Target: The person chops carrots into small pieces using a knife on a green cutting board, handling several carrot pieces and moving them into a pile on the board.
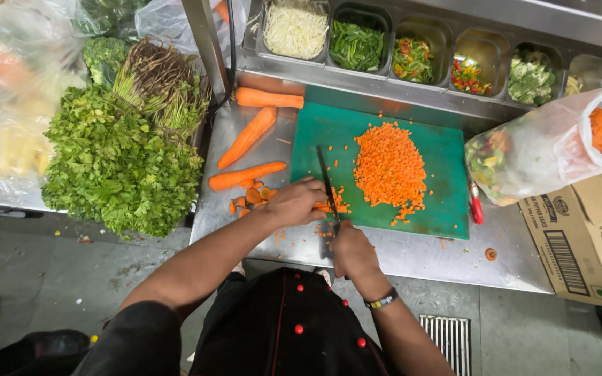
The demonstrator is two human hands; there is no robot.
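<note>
Knife (327, 188) is gripped by right hand (352, 252); carrot strips (332, 204) are pinned on board (447, 160) by left hand (296, 202). Diced pile (388, 167) is already large at board centre. Three whole carrots (248, 136) lie uncut at left.

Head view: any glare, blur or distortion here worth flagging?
Head view: wide-angle bending curves the steel counter edges; soft glare on the counter and the plastic bag; even overhead light, faint shadows; diced carrot pile and knife sharp; left hand and right hand show little motion blur.
</note>
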